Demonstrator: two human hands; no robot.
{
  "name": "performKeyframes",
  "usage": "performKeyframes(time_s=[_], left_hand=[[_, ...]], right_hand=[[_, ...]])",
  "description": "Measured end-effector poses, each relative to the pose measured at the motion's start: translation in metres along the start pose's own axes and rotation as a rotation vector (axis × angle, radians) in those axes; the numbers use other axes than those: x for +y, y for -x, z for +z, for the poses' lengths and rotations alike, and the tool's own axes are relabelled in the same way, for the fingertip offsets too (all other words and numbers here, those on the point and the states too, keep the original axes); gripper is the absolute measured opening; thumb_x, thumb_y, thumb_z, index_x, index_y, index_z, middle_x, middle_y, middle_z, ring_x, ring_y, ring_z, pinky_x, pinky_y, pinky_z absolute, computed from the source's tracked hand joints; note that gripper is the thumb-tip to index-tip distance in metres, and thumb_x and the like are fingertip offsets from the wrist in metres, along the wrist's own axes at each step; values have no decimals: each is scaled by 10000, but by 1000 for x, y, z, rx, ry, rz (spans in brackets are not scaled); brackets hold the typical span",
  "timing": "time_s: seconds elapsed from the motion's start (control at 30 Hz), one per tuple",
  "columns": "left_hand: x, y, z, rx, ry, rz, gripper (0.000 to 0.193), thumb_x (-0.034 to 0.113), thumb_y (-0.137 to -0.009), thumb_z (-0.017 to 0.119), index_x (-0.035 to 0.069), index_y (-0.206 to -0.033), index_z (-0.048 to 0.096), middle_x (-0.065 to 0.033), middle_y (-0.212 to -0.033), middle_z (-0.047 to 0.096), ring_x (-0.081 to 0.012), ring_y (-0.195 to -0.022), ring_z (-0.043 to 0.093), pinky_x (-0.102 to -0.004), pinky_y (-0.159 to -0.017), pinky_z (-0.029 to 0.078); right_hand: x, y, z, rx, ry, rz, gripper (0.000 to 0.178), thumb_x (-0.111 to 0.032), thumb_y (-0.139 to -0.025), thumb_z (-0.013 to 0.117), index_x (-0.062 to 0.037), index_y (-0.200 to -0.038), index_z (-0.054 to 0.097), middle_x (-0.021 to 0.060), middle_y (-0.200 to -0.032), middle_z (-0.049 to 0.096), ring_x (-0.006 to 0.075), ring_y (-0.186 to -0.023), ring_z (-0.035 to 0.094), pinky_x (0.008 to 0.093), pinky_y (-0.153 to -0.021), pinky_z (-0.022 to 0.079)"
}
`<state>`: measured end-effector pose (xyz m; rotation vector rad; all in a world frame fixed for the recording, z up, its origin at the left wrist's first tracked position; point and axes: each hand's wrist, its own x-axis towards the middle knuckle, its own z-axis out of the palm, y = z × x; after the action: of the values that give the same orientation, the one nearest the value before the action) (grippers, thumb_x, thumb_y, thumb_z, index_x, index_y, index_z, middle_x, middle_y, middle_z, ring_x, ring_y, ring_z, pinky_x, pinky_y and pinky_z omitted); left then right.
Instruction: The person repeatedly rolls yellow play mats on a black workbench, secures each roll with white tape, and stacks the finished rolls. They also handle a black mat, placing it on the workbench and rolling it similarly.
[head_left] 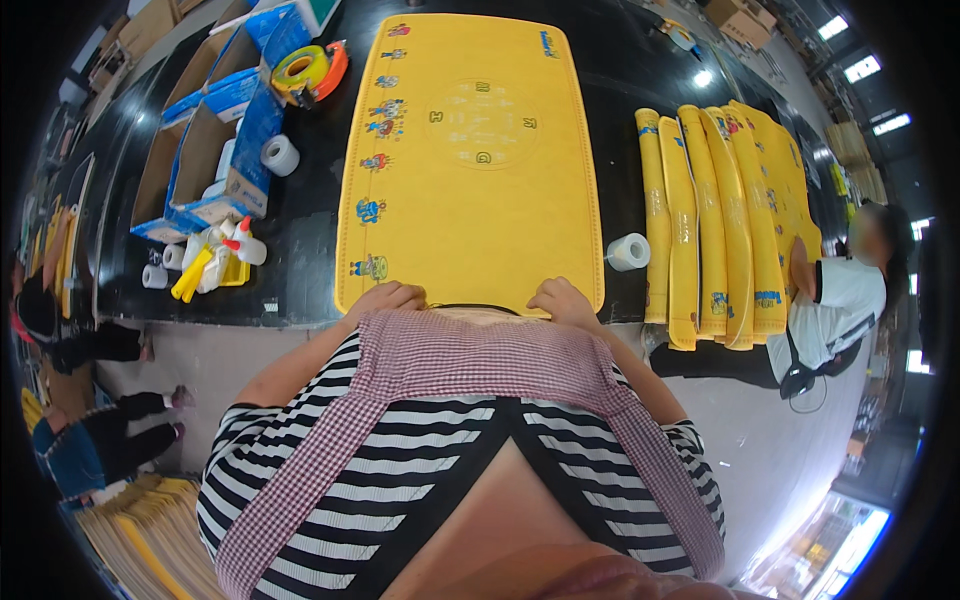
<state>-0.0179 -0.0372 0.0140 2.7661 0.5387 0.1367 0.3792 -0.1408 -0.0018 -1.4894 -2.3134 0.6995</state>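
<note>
Okay, so a yellow cartoon-printed mat [470, 235] is spread flat on the black tabletop [312, 230], with its near edge touched by the left hand [393, 297] and the right hand [560, 300], fingers kinda half-curled on both; whether the edge is actually pinched can't be told. Over on the right, folded yellow mats [710, 230] are bunched side by side, with a white roll [628, 252] parked just beside them.

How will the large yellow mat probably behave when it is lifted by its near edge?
The yellow mat would probably bend and sag, since the similar yellow mats to its right lie in curved folds. It may feel light for its size, as it looks thin.
</note>
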Motion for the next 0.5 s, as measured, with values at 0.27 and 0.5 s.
performKeyframes(time_s=[0.27,0.5], left_hand=[[15,-27,-16,-31,153,-488,186,188,-980,607,39,-1088,576,-160,-1080,689,-348,-1051,692,-426,-854,575],[-7,-5,-1,-3,-27,-149,200,202,-941,591,76,-1097,597,-116,-1095,684,-318,-995,676,-404,-833,557]], right_hand=[[-11,2,2,116,123,-4,383,-229,-795,763,-74,-1136,685,120,-1131,632,340,-1126,592,432,-968,505],[-6,4,11,124,281,72,423,-138,-779,717,-64,-1193,673,111,-1111,631,317,-1080,613,442,-893,550]])
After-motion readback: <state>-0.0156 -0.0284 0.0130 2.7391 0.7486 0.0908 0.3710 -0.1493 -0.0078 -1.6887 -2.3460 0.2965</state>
